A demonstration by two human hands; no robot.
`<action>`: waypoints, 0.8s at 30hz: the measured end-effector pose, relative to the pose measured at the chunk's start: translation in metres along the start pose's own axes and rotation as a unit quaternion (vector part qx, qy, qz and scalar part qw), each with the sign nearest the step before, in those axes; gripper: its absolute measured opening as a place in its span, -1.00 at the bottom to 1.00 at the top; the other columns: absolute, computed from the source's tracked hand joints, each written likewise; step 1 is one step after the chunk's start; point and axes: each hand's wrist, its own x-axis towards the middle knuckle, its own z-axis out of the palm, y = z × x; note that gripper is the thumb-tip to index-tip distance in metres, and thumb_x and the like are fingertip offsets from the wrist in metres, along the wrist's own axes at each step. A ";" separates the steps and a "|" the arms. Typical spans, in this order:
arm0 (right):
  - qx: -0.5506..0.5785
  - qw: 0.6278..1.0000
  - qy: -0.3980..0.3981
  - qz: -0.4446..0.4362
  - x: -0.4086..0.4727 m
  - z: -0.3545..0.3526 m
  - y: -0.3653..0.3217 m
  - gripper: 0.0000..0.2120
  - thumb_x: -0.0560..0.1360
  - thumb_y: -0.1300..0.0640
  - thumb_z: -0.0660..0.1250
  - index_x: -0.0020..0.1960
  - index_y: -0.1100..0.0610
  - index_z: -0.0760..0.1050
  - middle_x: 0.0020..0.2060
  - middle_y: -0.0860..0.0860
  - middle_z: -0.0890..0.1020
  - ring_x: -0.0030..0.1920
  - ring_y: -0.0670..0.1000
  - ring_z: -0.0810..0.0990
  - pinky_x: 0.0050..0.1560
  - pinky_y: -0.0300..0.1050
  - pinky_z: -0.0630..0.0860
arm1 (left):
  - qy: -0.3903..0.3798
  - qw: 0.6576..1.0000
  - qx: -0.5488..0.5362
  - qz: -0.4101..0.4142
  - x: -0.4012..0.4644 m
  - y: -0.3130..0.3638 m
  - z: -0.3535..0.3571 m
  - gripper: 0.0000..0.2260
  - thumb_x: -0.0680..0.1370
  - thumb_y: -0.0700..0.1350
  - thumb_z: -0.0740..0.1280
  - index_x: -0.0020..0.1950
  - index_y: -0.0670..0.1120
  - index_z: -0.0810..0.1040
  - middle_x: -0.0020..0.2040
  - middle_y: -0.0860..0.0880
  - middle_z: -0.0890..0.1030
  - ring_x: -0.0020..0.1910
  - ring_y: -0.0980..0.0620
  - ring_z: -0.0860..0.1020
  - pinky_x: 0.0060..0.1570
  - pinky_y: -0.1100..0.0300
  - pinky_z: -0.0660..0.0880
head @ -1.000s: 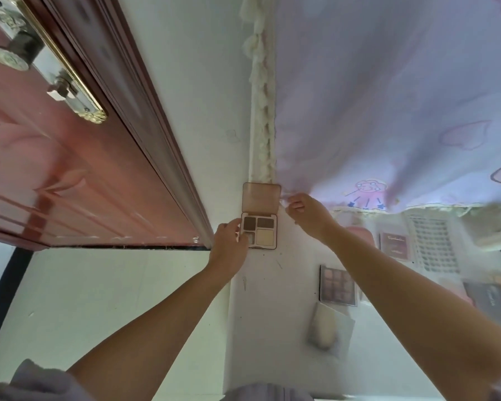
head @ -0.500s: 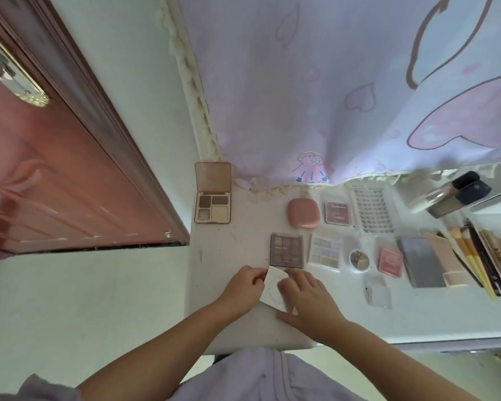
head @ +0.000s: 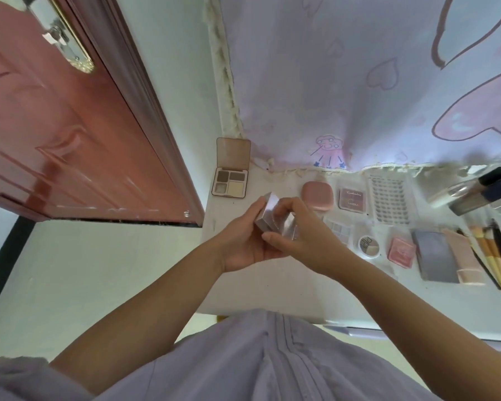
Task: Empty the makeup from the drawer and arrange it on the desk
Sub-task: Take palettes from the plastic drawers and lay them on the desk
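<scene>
Both hands hold a small silvery-pink compact case (head: 275, 218) above the white desk (head: 272, 290). My left hand (head: 243, 241) grips it from below and the left side. My right hand (head: 301, 235) pinches its top and front edge. An open four-pan palette (head: 230, 180) lies at the desk's far left corner. Behind and to the right lie a pink rounded compact (head: 317, 195), a small blush palette (head: 352, 199), a lash tray (head: 388, 202), a round pot (head: 368, 246) and a pink square compact (head: 401, 251). The drawer is not in view.
A grey palette (head: 434, 256), a peach tube (head: 463, 261), several brushes (head: 495, 256) and bottles (head: 480, 192) fill the desk's right side. A printed curtain (head: 359, 82) hangs behind. A red door (head: 55, 125) stands at the left.
One second ago the hands were at the open four-pan palette by the wall. Half a second ago they took up a pale case from the desk; now it is raised between both hands.
</scene>
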 end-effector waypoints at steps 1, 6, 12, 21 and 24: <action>-0.001 1.000 0.007 -0.005 0.002 -0.003 -0.006 -0.66 0.37 -0.10 0.41 0.03 -0.03 0.37 0.00 -0.09 0.49 -0.02 -0.18 0.46 -0.08 -0.40 0.35 | 0.003 1.000 0.014 0.013 -0.002 0.001 0.003 -0.49 0.57 0.24 0.09 0.32 -0.07 0.47 0.10 -0.12 0.57 0.01 -0.03 0.58 0.10 0.01 0.54; 0.003 0.999 0.017 -0.038 0.008 -0.020 -0.025 -0.63 0.27 -0.19 0.42 -0.08 -0.02 0.41 -0.04 -0.09 0.54 -0.06 -0.09 0.54 0.01 -0.19 0.51 | 0.002 0.998 0.027 0.053 -0.011 0.006 0.010 -0.53 0.61 0.20 0.04 0.38 -0.02 0.40 0.17 -0.20 0.44 0.02 -0.12 0.51 0.10 -0.07 0.53; 0.001 0.998 0.015 -0.053 0.009 -0.020 -0.030 -0.66 0.27 -0.21 0.41 -0.12 -0.07 0.37 -0.02 -0.09 0.56 -0.02 -0.04 0.54 0.06 -0.04 0.53 | 0.018 0.998 0.026 0.063 -0.015 0.008 0.011 -0.57 0.61 0.19 0.07 0.37 0.02 0.42 0.13 -0.20 0.47 -0.05 -0.11 0.54 0.09 -0.10 0.52; -0.051 0.993 0.045 -0.100 0.016 -0.016 -0.038 -0.66 0.32 -0.15 0.46 -0.11 -0.06 0.34 -0.11 -0.21 0.44 -0.06 -0.29 0.40 -0.08 -0.52 0.30 | 0.026 0.994 0.057 0.091 -0.020 0.013 0.012 -0.59 0.59 0.20 0.07 0.32 0.04 0.44 0.24 -0.15 0.53 0.09 -0.17 0.56 0.17 -0.10 0.49; -0.028 0.992 0.050 -0.112 0.016 -0.020 -0.042 -0.68 0.28 -0.20 0.42 -0.15 -0.14 0.32 -0.09 -0.17 0.46 -0.07 -0.20 0.44 -0.06 -0.45 0.37 | 0.011 0.994 0.054 0.094 -0.022 0.016 0.017 -0.57 0.61 0.18 0.05 0.36 0.02 0.41 0.35 -0.22 0.44 0.16 -0.24 0.49 0.16 -0.10 0.50</action>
